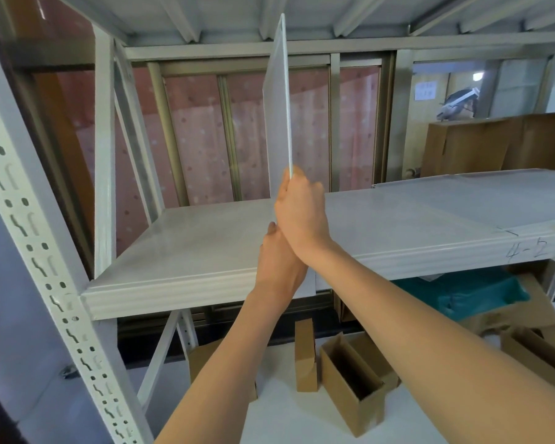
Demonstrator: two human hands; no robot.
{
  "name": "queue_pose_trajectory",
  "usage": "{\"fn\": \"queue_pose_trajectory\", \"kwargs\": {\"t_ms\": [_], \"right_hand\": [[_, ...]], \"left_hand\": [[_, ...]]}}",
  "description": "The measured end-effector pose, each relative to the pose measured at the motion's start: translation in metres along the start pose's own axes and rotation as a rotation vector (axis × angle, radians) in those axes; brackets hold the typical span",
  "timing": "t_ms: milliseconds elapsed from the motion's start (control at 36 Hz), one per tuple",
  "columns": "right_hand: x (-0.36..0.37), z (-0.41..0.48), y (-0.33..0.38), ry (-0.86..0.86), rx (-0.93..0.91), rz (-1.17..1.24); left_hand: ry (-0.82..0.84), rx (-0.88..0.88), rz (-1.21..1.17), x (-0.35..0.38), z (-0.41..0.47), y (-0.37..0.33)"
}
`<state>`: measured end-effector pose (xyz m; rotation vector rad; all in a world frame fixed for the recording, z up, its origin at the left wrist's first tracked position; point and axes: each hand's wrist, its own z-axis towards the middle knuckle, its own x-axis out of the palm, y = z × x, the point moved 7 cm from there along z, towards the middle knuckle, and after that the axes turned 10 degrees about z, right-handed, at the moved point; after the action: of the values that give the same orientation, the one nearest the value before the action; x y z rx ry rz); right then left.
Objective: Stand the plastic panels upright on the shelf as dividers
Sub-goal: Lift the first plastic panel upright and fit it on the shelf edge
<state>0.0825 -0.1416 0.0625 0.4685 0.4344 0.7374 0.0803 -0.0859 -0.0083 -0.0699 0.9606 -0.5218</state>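
- Nearest to me, my two forearms come up from the bottom edge and cross at the wrists, in front of the shelf edge.
- On the lower surface, under my arms, an open cardboard box [353, 384] stands tilted; its inside is dark and I cannot see anything in it.
- Just beside it, on the left, a narrow closed carton [305, 358] stands upright.
- At the right edge a second open box [537, 354] shows only its corner; what it holds I cannot tell.
- Behind it, under the shelf, a big open carton [513, 307] contains something covered in teal plastic film [468, 291].
- My left hand [277, 267] is the lower one. It is closed on the bottom part of the plastic panel [277, 116], with the thumb against the panel's left face.
- My right hand [300, 209] is above it, wrapped around the near edge of the same panel, fingers clenched on it.
- The panel is white and thin. It stands upright, edge toward me, and its top comes near the underside of the level above. Its bottom edge is hidden by my hands, so I cannot tell if it touches the shelf.
- The shelf [186, 251] is a white metal board; its left part is bare.
- On its right part, more plastic panels [481, 193] lie flat.
- At the far right, behind the shelf, a large brown carton [474, 145] stands closed.
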Motion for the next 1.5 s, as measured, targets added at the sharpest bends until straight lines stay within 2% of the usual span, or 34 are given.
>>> {"fn": "queue_pose_trajectory", "kwargs": {"t_ms": [111,417,556,667,750,1000,1222,1361,1500], "right_hand": [[0.000,-0.002,0.002,0.012,-0.007,0.002],[-0.004,-0.021,-0.003,0.038,-0.003,0.055],[-0.003,-0.020,-0.002,0.024,-0.029,0.029],[-0.003,-0.023,-0.003,0.005,-0.043,0.036],[-0.004,-0.026,-0.003,0.006,-0.042,0.046],[-0.004,-0.023,-0.003,0.028,0.004,0.040],[-0.001,-0.014,-0.006,0.078,0.082,-0.021],[-0.002,-0.019,-0.010,0.180,0.157,0.005],[0.008,-0.042,-0.034,0.463,0.378,0.039]], "left_hand": [[-0.034,0.082,0.115,-0.006,-0.001,-0.003],[-0.106,0.207,0.028,-0.016,-0.011,-0.007],[-0.090,0.181,0.046,-0.010,-0.009,-0.002],[-0.139,0.164,0.019,-0.004,-0.007,0.003],[-0.153,0.176,0.087,-0.001,-0.008,0.004],[-0.070,0.151,0.086,-0.001,-0.009,0.002],[0.029,0.124,0.175,-0.003,-0.009,-0.002],[0.067,0.075,0.074,-0.001,-0.013,0.003],[0.181,0.057,0.023,-0.005,-0.012,0.003]]}}
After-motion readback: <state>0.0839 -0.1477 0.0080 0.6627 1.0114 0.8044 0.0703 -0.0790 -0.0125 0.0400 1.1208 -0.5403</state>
